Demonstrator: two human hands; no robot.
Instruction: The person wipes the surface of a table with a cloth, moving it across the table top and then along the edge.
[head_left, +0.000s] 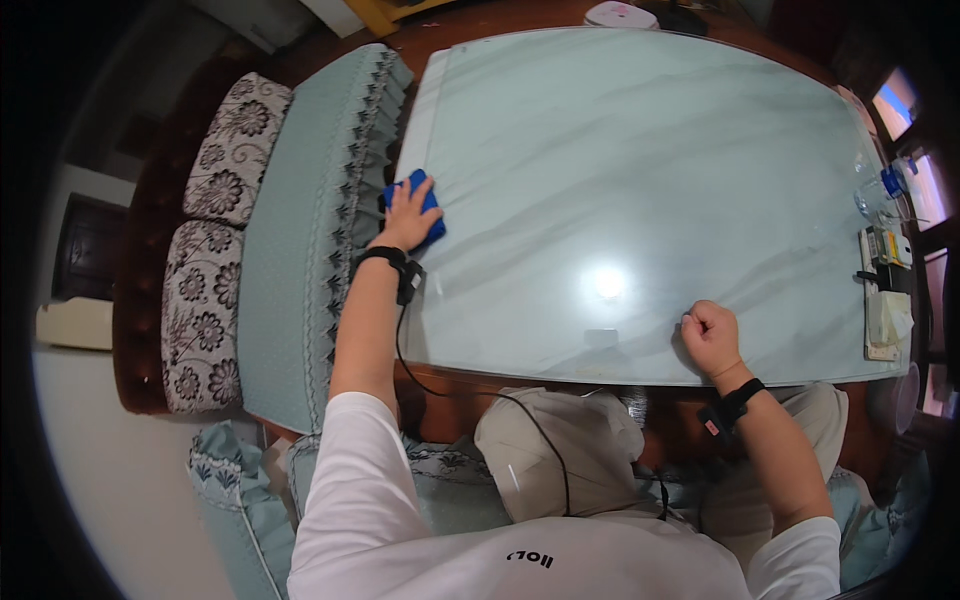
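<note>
My left hand holds a blue cloth down against the left edge of the pale, marbled tabletop. The fingers lie over the cloth with the thumb out to the side, and part of the cloth is hidden beneath the palm. Close to the table's near edge, on the right, my right hand rests as a loosely curled fist. Nothing shows inside it.
A teal-covered sofa with flowered cushions runs along the left. At the table's right edge stand a plastic bottle, a tissue pack and small boxes. A black cable hangs from my left wrist. A white stool stands beyond the far edge.
</note>
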